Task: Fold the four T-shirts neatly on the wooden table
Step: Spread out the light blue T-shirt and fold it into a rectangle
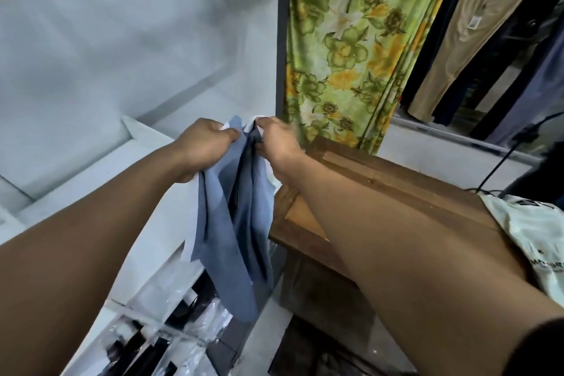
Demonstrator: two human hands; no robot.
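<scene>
A blue and white T-shirt (235, 217) hangs bunched in the air to the left of the wooden table (384, 189). My left hand (203, 146) grips its top edge on the left side. My right hand (279, 140) pinches the top edge on the right, close beside the left hand. The shirt's lower part droops down below the table's height. A white printed T-shirt (531, 235) lies on the table's right end, partly hidden by my right arm.
A green and yellow floral curtain (360, 49) hangs behind the table. Trousers (457, 46) hang at the back right. White shelves with plastic-wrapped clothes (171, 323) stand at the lower left. A black cable (503, 159) runs down to the table's far right.
</scene>
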